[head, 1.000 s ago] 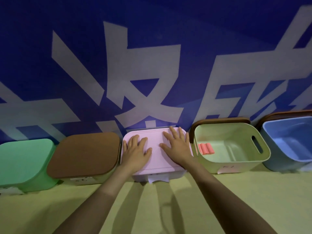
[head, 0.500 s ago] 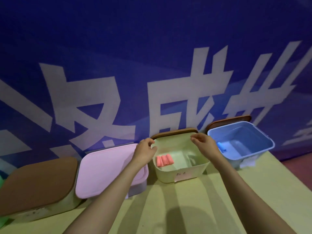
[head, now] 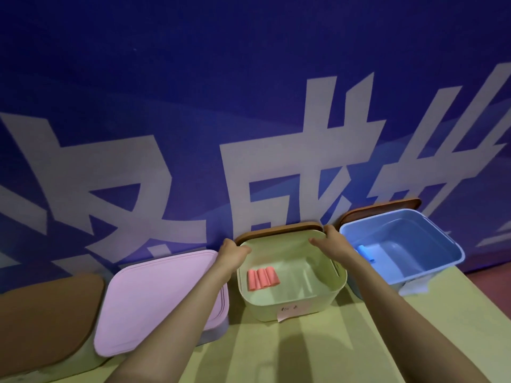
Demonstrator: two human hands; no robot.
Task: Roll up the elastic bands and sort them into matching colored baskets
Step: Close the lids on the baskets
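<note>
A pale green basket (head: 293, 305) stands open in the middle, with three rolled pink bands (head: 262, 278) on its floor at the left. Behind it a brown wooden lid (head: 276, 230) leans against the wall. My left hand (head: 231, 254) grips the lid's left end and my right hand (head: 333, 243) grips its right end, fingers curled over the edge. To the right, an open blue basket (head: 431, 269) holds a rolled blue band (head: 365, 252). On the left sits a basket closed with a pink lid (head: 154, 302).
A basket with a brown lid (head: 44, 319) stands at the far left. Another brown lid (head: 378, 210) leans behind the blue basket. A blue wall with large white characters rises right behind the baskets. The yellow-green tabletop (head: 304, 352) runs in front; its right edge is near.
Both hands left the pink lid and went right to the brown lid behind the green basket, which they now grip. My view swung right and closer.
</note>
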